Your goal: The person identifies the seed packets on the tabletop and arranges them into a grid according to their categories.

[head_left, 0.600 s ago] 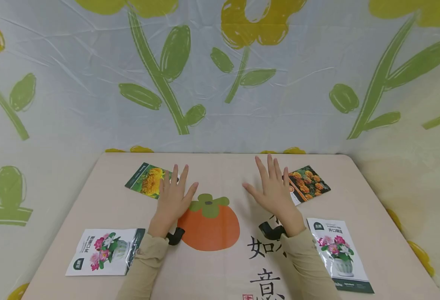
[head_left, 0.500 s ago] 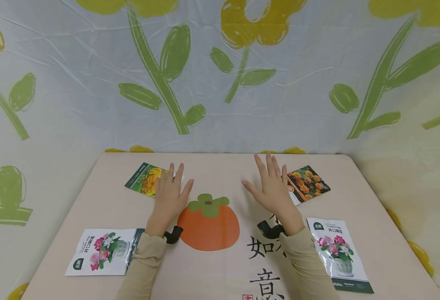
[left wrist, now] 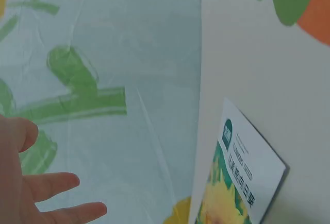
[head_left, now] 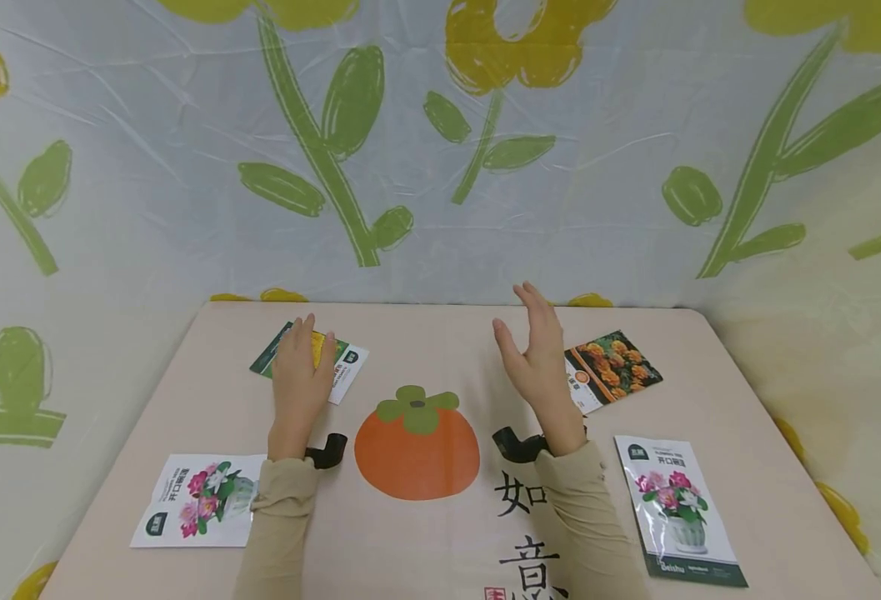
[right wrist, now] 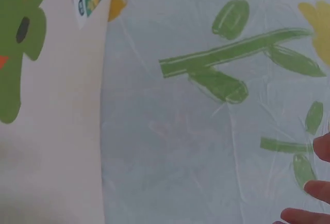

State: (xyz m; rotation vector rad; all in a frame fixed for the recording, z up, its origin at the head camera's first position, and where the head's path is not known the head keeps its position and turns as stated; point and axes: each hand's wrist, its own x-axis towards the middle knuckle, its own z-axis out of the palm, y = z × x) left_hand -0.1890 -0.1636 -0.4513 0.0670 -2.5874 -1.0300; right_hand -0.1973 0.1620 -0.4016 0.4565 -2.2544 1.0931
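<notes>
My left hand (head_left: 301,383) is raised over the table with nothing in it, its fingers extended. In the head view it overlaps a yellow-flower seed packet (head_left: 352,357), whose white end (left wrist: 255,167) shows in the left wrist view. My right hand (head_left: 541,362) is also up and holds nothing, thumb apart from the fingers. Just right of it lies an orange-flower seed packet (head_left: 614,367). Nearer the front, a white packet with pink flowers (head_left: 211,500) lies left of the left sleeve, partly covered by it. A matching white packet (head_left: 680,508) lies right of the right sleeve.
The pale table (head_left: 425,342) bears a printed orange persimmon (head_left: 417,458) and black brush characters (head_left: 530,567). A flower-patterned curtain (head_left: 185,167) hangs behind and along both sides. Black wrist mounts (head_left: 327,452) sit at both wrists.
My left hand has moved left and turned more edge-on, uncovering the yellow-flower packet's white end. The right hand has tilted upward and turned its palm inward. The packets stay in place.
</notes>
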